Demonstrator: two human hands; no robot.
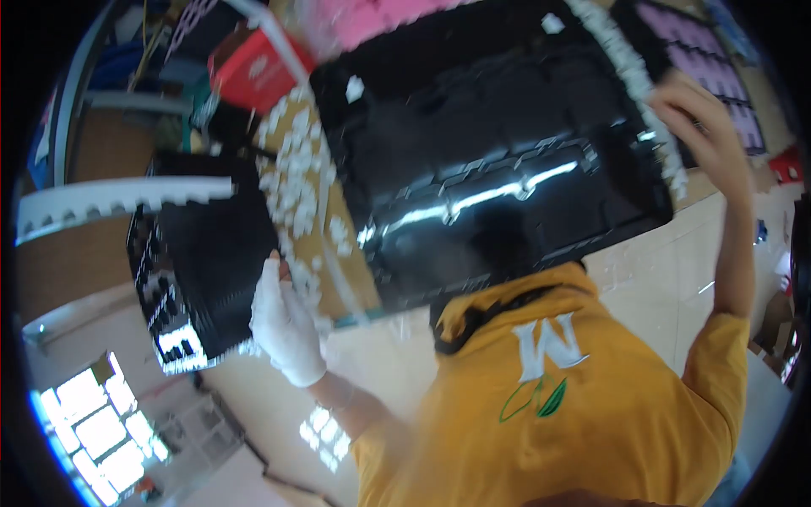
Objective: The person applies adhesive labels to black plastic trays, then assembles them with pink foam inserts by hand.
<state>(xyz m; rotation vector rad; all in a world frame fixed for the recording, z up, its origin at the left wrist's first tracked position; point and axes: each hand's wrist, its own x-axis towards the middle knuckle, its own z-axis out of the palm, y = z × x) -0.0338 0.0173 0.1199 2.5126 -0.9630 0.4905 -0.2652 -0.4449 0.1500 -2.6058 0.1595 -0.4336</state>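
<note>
A glossy black tray [473, 110] with moulded compartments lies in front of me, a small white piece [355, 89] on its upper left and another [552, 23] near its far edge. My left hand [287, 325], in a white glove with bare fingertips showing, is between a stack of black trays [215, 245] and a strip of loose white pieces [296, 169]. Its fingers are drawn together; whether they pinch anything is hidden. Bare and slightly blurred, my right hand [701, 127] hovers by the tray's right edge, fingers bent together over more white pieces [621, 59].
A red box [258, 72] stands at the far left of the tray. Pink material [380, 19] lies beyond it. On the far right is a black tray with pink-purple inserts [688, 42]. A notched pale metal bar [127, 203] juts in from the left.
</note>
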